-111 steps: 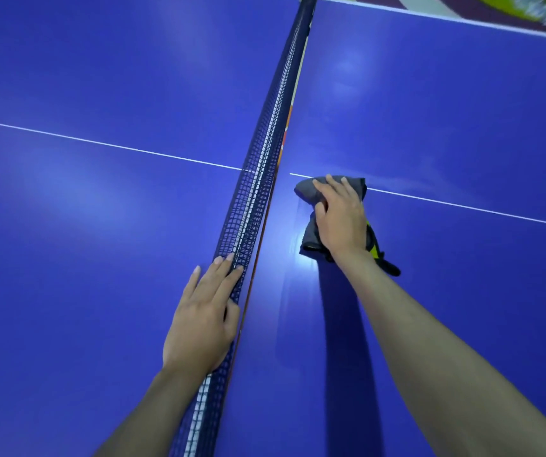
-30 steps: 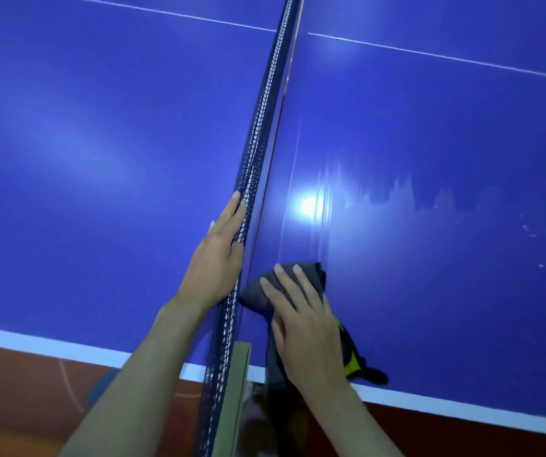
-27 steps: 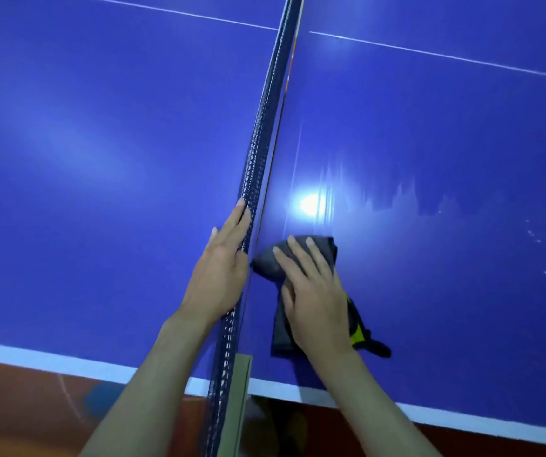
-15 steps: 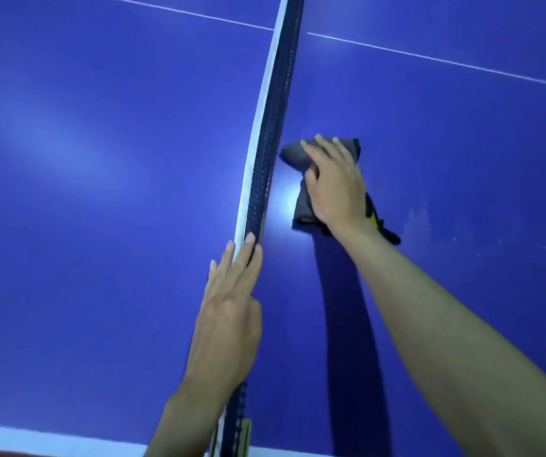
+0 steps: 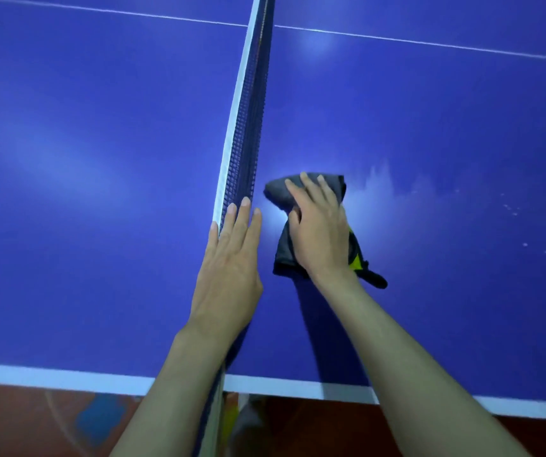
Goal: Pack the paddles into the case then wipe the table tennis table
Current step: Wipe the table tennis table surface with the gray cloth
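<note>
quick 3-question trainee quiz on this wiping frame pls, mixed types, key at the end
1. True or false: the left hand grips the cloth.
2. Which side of the net does the cloth lie on? A) the person's left B) the person's right C) draped over it
3. Fill in: the right hand presses the cloth flat on the blue ____.

Key: 1 false, it rests with straight fingers along the net; 2 B; 3 table.
</note>
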A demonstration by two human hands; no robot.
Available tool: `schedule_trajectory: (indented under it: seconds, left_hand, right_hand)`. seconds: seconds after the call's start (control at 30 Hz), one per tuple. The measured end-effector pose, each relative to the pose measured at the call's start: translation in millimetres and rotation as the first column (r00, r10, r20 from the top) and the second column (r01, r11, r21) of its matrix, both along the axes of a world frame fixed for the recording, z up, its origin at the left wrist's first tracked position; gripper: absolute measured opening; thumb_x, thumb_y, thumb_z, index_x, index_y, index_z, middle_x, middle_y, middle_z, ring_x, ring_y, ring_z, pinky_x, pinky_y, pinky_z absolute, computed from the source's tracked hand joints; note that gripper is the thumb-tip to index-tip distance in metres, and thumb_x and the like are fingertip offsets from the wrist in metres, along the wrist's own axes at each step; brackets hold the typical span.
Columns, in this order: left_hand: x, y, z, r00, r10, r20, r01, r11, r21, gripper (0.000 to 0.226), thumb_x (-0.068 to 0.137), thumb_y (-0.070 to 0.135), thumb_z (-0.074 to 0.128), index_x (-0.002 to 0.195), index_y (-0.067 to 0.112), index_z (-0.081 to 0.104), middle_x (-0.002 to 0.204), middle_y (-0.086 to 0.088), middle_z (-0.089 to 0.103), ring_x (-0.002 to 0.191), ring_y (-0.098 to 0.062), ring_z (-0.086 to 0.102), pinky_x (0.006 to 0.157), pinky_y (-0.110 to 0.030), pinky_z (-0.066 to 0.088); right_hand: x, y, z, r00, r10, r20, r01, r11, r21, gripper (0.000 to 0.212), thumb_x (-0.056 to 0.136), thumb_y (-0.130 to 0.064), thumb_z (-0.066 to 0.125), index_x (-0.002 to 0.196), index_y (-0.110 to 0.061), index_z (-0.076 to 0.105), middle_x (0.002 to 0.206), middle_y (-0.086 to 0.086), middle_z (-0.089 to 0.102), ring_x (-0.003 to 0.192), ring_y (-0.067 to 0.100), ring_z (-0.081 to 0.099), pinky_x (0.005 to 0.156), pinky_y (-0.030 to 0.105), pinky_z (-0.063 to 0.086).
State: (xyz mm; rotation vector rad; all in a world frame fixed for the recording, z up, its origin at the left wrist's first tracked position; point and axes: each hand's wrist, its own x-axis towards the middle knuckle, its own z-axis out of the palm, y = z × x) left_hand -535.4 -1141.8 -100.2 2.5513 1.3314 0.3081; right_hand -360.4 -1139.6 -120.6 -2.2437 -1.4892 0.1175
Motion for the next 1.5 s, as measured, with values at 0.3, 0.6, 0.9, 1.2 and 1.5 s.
schedule_trajectory:
  seconds: [0.3,0.6,0.9,1.2,1.5]
  left_hand:
    - [15,-45,37,0.998,-0.041,-0.043,0.039,0.997,-0.066,0.071,0.096,0.004,0.047,0.162,0.005,0.021,0.169,-0.011,0.024,0.160,-0.029,0.007,0.130,-0.045,0.011]
    - [30,-48,44,0.993,-0.019,0.113,0.020,1.000,-0.011,0.043,0.093,0.000,0.063,0.136,0.005,0.062,0.151,-0.015,0.052,0.150,-0.030,0.038,0.127,-0.046,0.023]
    - [54,-10,22,0.972,0.052,0.230,-0.042,0.998,-0.050,0.036,0.088,-0.005,0.068,0.122,0.007,0.071,0.131,-0.006,0.067,0.130,-0.025,0.060,0.122,-0.033,0.029]
    - [73,4,8,0.981,0.026,0.194,-0.018,0.999,-0.043,0.033,0.092,-0.003,0.064,0.122,0.008,0.070,0.136,-0.004,0.064,0.137,-0.024,0.055,0.120,-0.046,0.039]
    - [77,-43,14,0.991,-0.003,0.134,0.002,1.000,0.005,0.040,0.096,0.014,0.054,0.134,0.009,0.064,0.137,-0.010,0.062,0.132,-0.029,0.056,0.105,-0.049,0.052]
  right_hand:
    - [-62,-192,3,0.998,0.003,0.061,0.004,0.995,-0.100,0.068,0.086,-0.022,0.077,0.150,-0.027,0.053,0.162,-0.001,0.043,0.151,0.026,0.037,0.109,0.049,0.049]
    - [-20,-147,0,0.996,-0.059,0.071,0.063,0.996,-0.056,0.063,0.087,-0.021,0.075,0.147,-0.027,0.057,0.158,-0.001,0.048,0.149,0.028,0.040,0.109,0.052,0.049]
    - [80,2,-4,0.993,-0.112,0.033,0.112,0.993,-0.027,0.048,0.100,-0.020,0.055,0.147,-0.028,0.056,0.160,-0.004,0.044,0.153,0.022,0.031,0.115,0.051,0.040]
    - [145,83,-3,0.997,-0.042,-0.062,0.042,0.999,-0.001,0.046,0.101,-0.018,0.051,0.145,-0.029,0.058,0.160,-0.004,0.045,0.153,0.021,0.029,0.122,0.049,0.030]
    - [104,-38,-6,1.000,-0.002,-0.016,0.002,1.000,0.017,0.046,0.100,-0.019,0.056,0.144,-0.029,0.057,0.160,-0.004,0.045,0.153,0.021,0.031,0.118,0.045,0.036]
